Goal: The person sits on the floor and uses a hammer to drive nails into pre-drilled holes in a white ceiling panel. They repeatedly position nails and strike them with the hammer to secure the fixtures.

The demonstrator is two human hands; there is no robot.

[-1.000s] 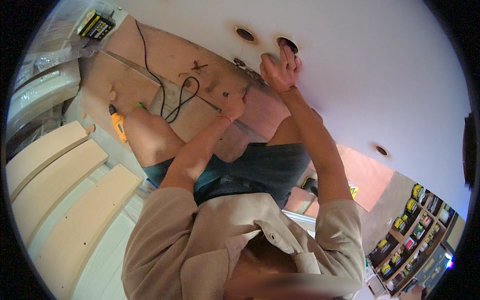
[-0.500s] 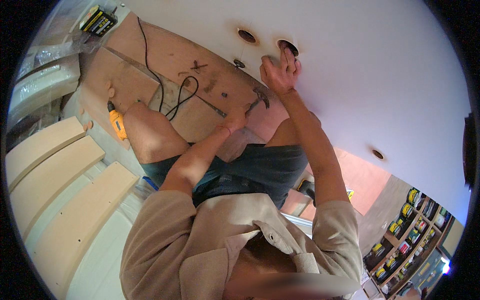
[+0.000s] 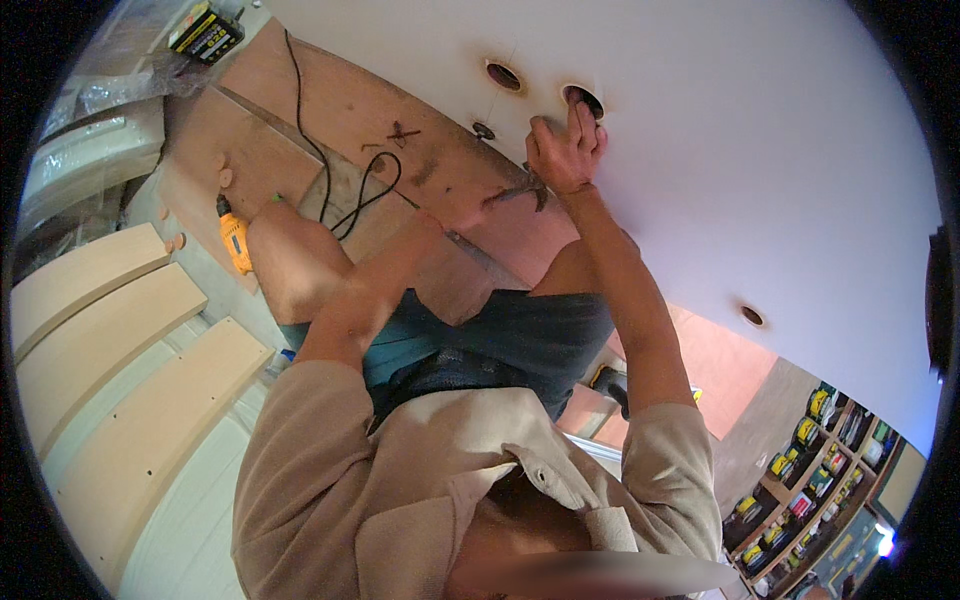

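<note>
My right hand (image 3: pixel 565 152) is raised to the white panel (image 3: pixel 690 130). Its longest fingers stretch into a round hole (image 3: pixel 583 98) with brown-stained edges, which hides the fingertips. My left hand (image 3: pixel 426 230) is low between my knees, over a narrow dark strip (image 3: pixel 457 238) along the join of the boards. Blur hides whether its fingers hold that strip. A hammer (image 3: pixel 528 188) lies on the brown board below my right hand, apart from both hands.
A yellow-orange power drill (image 3: pixel 235 242) lies beside my left knee, near small round wooden discs (image 3: pixel 226 177). A black cord (image 3: pixel 300 105) loops over the boards. Other holes (image 3: pixel 503 76) pierce the panel. Curved wooden pieces (image 3: pixel 150 430) stand at left; shelves (image 3: pixel 800 480) at lower right.
My left hand has let go of the hammer's handle and moved left over the boards. The hammer stays on the board. My right hand keeps its fingers in the hole.
</note>
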